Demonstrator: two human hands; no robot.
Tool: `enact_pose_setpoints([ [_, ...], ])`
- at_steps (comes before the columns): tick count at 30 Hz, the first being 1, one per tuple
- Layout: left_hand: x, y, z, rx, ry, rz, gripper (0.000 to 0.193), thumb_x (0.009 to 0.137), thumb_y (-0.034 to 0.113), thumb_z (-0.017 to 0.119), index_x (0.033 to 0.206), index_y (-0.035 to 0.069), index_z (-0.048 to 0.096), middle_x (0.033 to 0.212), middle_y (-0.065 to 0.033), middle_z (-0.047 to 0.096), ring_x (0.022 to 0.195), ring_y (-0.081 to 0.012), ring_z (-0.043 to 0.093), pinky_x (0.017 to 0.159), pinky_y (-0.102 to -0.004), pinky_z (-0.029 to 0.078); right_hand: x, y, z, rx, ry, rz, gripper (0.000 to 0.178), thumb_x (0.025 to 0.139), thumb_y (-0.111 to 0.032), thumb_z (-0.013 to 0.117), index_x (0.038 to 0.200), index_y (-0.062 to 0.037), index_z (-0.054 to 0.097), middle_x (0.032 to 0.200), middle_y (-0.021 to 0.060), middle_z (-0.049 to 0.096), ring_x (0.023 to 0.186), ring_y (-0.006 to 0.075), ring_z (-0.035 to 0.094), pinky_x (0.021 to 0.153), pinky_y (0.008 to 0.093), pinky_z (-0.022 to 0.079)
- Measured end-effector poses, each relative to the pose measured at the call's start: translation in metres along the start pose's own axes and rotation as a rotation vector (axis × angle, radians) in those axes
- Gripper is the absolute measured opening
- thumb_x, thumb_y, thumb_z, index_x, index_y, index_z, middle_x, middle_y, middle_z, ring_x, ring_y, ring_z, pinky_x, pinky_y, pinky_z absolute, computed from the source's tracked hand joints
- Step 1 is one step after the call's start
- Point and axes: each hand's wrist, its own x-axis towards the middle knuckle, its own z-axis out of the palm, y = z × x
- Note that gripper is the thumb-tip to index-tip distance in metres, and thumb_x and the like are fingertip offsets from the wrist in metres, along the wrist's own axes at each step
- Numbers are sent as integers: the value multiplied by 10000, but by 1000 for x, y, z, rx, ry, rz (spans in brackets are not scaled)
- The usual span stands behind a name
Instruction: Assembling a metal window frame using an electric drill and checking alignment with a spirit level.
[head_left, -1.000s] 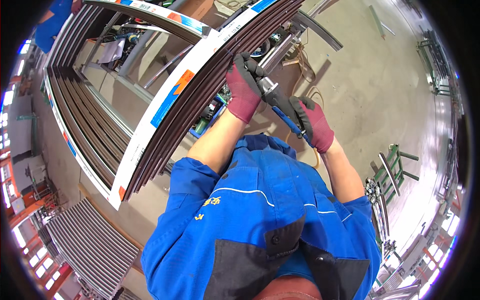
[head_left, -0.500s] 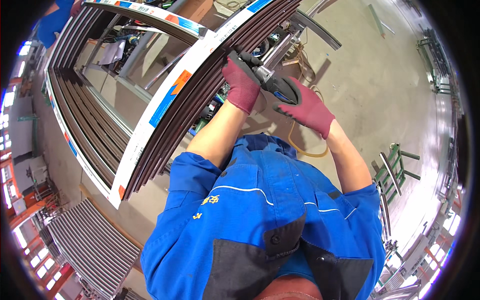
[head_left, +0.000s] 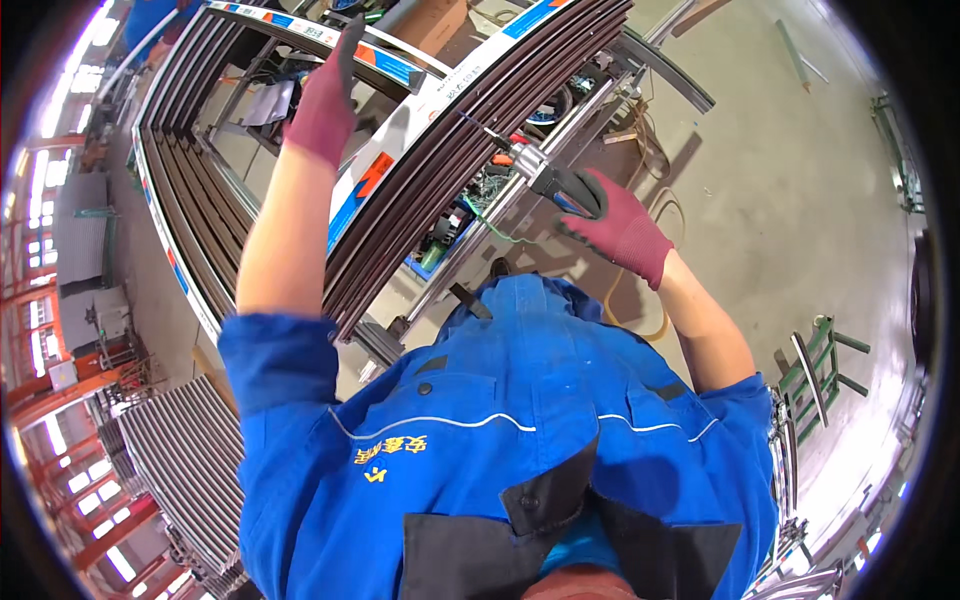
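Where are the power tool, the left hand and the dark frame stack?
power tool (head_left: 540, 180), head view, on its grey body
left hand (head_left: 322, 105), head view, back of the maroon glove
dark frame stack (head_left: 450, 170), head view, on the dark curved profiles

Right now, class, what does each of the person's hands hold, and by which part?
The right hand grips a power screwdriver by its dark rear handle, bit toward the stacked frames. The left hand holds nothing, raised open over the frames.

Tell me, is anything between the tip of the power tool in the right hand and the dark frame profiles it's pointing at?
Nothing visible. The right hand grips the power tool, and its bit points straight at the dark frame profiles with only open air between. The left hand is raised well off to the left, clear of that line.
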Motion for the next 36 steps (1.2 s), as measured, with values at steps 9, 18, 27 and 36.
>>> enact_pose_setpoints([
  [9,102,-73,48,341,136,-425,526,925,431,669,1320,86,700,1258,-201,719,1141,-320,694,993,-393,521,-2,-12,8,-24,60,-36,682,865,-326,795,1406,4,541,1218,220,693,1104,342,692,940,414,531],
  [18,122,-139,30,384,97,-179,307,986,267,623,1246,151,738,1146,-113,768,991,-223,723,922,-341,536,11,5,16,213,-13,93,619,920,-333,763,1388,26,575,1099,122,714,965,150,671,843,336,543],
  [27,91,-59,54,-453,283,-477,345,912,188,710,1168,-43,720,1016,-219,731,788,-288,716,706,-409,604,11,-25,15,77,39,18,541,930,-321,742,1301,47,601,1043,131,695,962,157,649,851,339,527],
  [36,83,-46,63,-447,370,-532,343,849,169,736,1118,-43,713,1028,-183,699,873,-272,686,770,-407,592,26,-17,29,123,66,110,563,908,-334,782,1311,19,607,1082,147,714,976,183,647,899,351,519],
])
